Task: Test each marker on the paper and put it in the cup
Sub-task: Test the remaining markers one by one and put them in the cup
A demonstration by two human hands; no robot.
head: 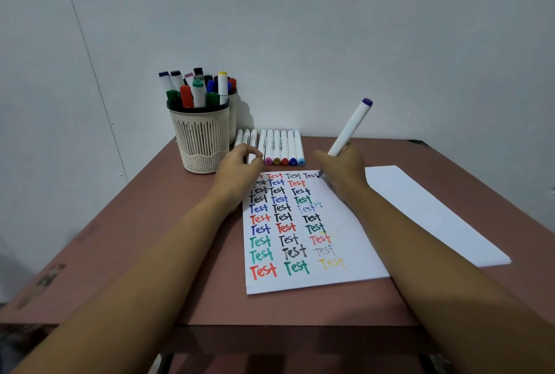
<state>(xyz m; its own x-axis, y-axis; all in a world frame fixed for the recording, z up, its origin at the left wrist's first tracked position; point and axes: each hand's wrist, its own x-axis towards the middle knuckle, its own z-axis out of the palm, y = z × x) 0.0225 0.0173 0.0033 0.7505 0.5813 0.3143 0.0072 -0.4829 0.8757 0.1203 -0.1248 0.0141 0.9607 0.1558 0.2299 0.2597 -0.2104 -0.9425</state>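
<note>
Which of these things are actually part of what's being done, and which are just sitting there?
Part of the job: marker in the right hand; written-on paper; front cup; row of markers.
Lying about: blank sheet; rear cup.

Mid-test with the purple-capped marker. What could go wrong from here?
1. The right hand writes with the purple-capped marker right at the paper's top edge, so the stroke may run onto the table.
2. The cup looks packed, and fitting another marker in could be tight.
3. The left hand sits beside the loose marker row and might set them rolling.
</note>
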